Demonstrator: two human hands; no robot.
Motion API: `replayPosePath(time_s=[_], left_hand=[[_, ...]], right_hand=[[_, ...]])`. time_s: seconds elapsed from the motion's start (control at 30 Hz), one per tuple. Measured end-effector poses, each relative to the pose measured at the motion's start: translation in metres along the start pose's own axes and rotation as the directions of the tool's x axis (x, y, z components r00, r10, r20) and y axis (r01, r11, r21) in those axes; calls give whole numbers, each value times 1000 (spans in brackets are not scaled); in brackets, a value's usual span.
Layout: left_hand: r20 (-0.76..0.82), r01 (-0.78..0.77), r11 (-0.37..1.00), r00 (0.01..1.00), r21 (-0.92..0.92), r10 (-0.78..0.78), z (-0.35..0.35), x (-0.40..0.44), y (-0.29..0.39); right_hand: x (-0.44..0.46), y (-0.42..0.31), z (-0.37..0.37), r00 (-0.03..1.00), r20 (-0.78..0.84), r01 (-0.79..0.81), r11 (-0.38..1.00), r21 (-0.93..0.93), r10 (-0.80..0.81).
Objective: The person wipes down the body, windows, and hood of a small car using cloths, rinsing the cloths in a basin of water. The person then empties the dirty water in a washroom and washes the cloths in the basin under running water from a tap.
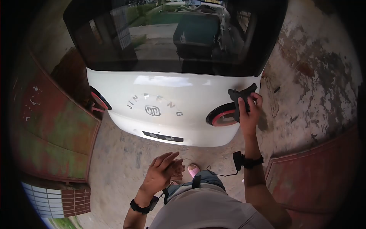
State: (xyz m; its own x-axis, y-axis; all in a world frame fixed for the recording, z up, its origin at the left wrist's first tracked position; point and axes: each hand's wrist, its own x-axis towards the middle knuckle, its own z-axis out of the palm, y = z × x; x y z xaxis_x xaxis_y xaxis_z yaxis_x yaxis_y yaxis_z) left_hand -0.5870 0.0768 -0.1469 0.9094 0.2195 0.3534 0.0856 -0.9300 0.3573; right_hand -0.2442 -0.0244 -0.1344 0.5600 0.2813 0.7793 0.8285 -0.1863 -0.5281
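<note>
My right hand [249, 113] grips a dark grey cloth [243, 100] at the right rear corner of a small white car [198, 99]. The cloth lies over the outer edge of the round right tail light [224, 117], which has a black rim and a red ring. Part of the cloth sticks up above my fingers. My left hand [160, 171] hangs in front of my body, apart from the car, fingers stretched out with nothing held. Above the bumper area is a dark plate strip [162, 136]. The tailgate carries silver JINPENG letters and a square badge [153, 111].
The dark rear window [183, 42] reflects the surroundings. A worn red-green metal door [57, 126] stands at left, a peeling wall [309, 76] and a reddish panel [316, 175] at right. A black strap with a cable [249, 162] circles my right forearm. Concrete floor [118, 160] lies below.
</note>
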Motion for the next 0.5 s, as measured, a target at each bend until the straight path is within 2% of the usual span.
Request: replayPosePath(time_s=[0.03,0.07,0.1,0.17,0.23,0.27,0.3,0.37,0.5], left_hand=[[-34,90,994,995,-67,-93,-6,-9,-2],[-33,156,988,987,-21,-157,-8,-23,-8],[-35,218,976,975,26,-217,-8,-40,-15],[-78,304,952,951,43,-301,-7,-77,-28],[-123,425,904,900,39,-418,-8,-111,-35],[-162,518,855,845,10,-510,-15,-114,-30],[-157,518,855,846,13,-510,-18,-118,-29],[-220,618,786,770,25,-599,-25,-123,-31],[-260,577,817,790,9,-555,-36,-99,-38]], right_hand=[[23,0,-4,980,3,191,932,-308,-200],[39,17,1,954,58,293,873,-389,-294],[42,29,18,956,57,288,874,-393,-289],[39,53,49,908,272,395,868,-300,-319],[21,30,84,832,311,531,822,-203,-460],[18,12,106,821,296,548,820,-167,-488],[14,-7,130,811,280,562,817,-130,-514],[6,-41,181,753,324,615,787,-38,-573],[9,-101,253,696,312,675,737,24,-647]])
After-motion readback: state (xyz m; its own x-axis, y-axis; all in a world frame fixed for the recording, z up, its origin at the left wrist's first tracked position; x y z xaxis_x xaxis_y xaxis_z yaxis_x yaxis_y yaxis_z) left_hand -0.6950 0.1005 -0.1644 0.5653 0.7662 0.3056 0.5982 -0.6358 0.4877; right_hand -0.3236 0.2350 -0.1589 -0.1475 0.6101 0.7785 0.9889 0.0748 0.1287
